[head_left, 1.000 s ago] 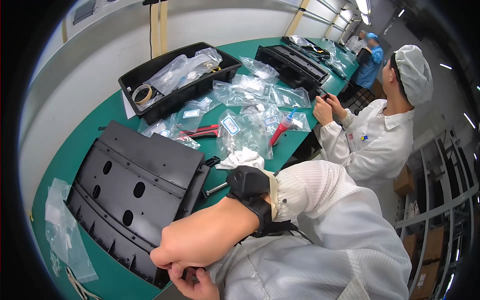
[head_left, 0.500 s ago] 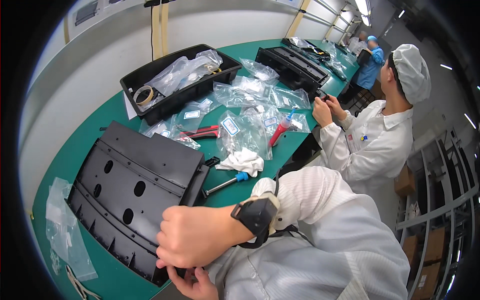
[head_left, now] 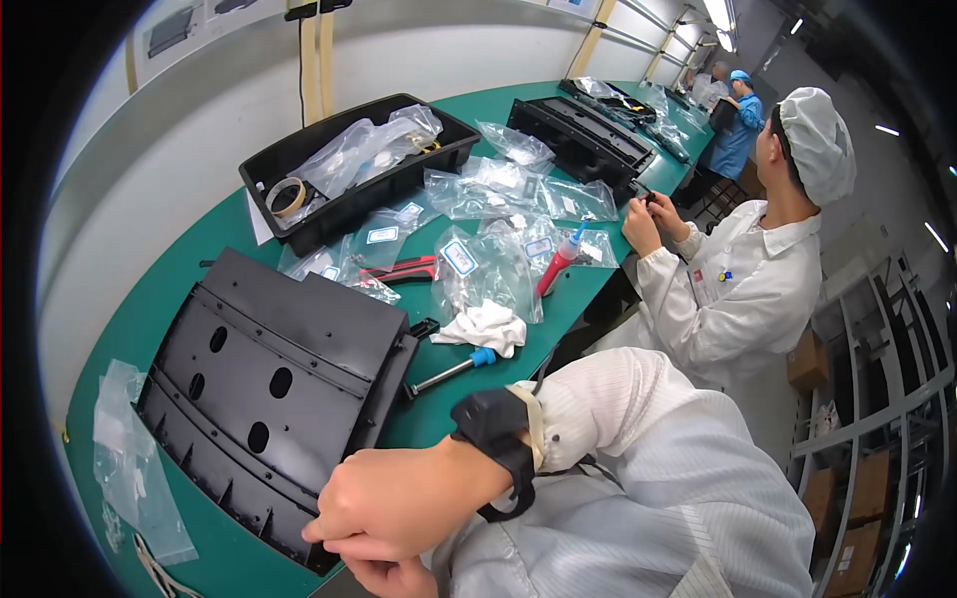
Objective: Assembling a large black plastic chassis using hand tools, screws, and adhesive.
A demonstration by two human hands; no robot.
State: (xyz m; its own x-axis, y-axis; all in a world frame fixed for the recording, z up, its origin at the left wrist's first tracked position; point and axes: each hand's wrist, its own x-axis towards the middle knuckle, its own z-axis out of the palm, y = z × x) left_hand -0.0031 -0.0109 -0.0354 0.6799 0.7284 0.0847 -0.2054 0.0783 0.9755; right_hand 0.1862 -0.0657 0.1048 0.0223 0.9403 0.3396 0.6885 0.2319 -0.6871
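Note:
A large black panel [head_left: 299,339] with oval holes and ribs lies tilted on the green table, to the left of my hands. My right hand [head_left: 399,498] is closed at the panel's near corner, its fingertips against the edge there. Whatever those fingers hold is hidden. My left hand [head_left: 397,578] sits just under the right one at the bottom edge; only part of it shows, and its fingertips are covered. Beyond the panel's right side lie a screwdriver [head_left: 449,373] with a blue handle end and a crumpled white cloth [head_left: 482,329].
Several clear plastic bags [head_left: 488,269], a red-and-black cutter [head_left: 404,270] and a red bottle [head_left: 556,269] lie past the panel. A black bin [head_left: 364,179] stands at the back. Another bag [head_left: 135,458] lies at left. A co-worker [head_left: 738,259] handles another black part [head_left: 578,135] at right.
My right hand has rolled over slightly, turning the wrist strap and lowering the forearm. My left hand has become more covered by the right. The panel stays nearly in place.

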